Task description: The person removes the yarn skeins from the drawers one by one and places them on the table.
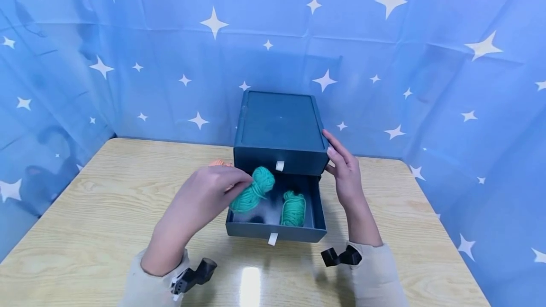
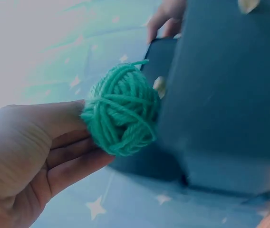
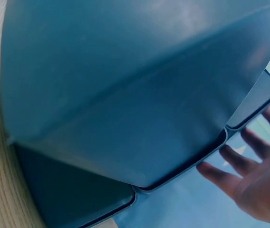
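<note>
My left hand [image 1: 209, 191] pinches a teal skein of yarn [image 1: 263, 180] above the left side of a pulled-out lower drawer [image 1: 277, 232]. In the left wrist view the skein [image 2: 121, 111] shows end-on at the fingertips, one loose strand sticking up. A second green skein of yarn [image 1: 293, 211] lies in the drawer's right half. My right hand [image 1: 347, 176] rests against the right side of the dark blue drawer box [image 1: 281, 122], its fingers extended along the front corner. From the right wrist view, the fingers [image 3: 242, 164] reach along the box's edge.
Partly hidden behind my left hand is some orange yarn [image 1: 221, 162], left of the box. The upper drawer [image 1: 256, 159] is closed and has a white pull tab. Everything stands on a light wooden table [image 1: 106, 212], with a blue star-patterned curtain [image 1: 170, 51] behind.
</note>
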### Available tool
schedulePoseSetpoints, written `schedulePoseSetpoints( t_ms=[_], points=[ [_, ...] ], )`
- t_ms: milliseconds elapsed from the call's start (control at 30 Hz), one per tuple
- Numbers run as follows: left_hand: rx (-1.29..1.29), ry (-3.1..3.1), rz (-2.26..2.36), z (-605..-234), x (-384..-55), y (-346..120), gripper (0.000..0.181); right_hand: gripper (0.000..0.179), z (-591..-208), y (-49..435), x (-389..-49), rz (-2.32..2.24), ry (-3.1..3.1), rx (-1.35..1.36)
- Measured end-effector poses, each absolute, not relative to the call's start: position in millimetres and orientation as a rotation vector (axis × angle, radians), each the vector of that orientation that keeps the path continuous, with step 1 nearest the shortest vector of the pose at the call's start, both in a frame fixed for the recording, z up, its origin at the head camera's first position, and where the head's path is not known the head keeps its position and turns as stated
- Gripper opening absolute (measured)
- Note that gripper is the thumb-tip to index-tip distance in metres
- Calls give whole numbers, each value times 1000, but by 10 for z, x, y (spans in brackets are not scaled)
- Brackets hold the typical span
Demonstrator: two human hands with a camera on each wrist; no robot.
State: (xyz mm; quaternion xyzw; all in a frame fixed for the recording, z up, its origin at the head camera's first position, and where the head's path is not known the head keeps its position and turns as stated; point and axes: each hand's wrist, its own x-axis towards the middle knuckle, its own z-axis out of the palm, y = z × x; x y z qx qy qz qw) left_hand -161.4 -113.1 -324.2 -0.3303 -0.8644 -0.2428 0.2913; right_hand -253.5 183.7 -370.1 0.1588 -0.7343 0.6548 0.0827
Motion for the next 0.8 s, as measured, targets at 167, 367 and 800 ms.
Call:
schedulePoseSetpoints(
  t_ms=[167, 367, 800],
  points=[
    [-778, -2264, -670, -3148, -1573, -1372, 18, 46, -3692, 1844, -2533, 1953, -2192, 472],
    [-605, -2268, -708, -3110, -1576, -1597, 19, 46, -3698, 1851, -2523, 1951, -2195, 463],
    [-183, -2418, -895, -3470, -1964, -1973, 13, 46, -3697, 1816, -2522, 1946, -2203, 462]
  ],
)
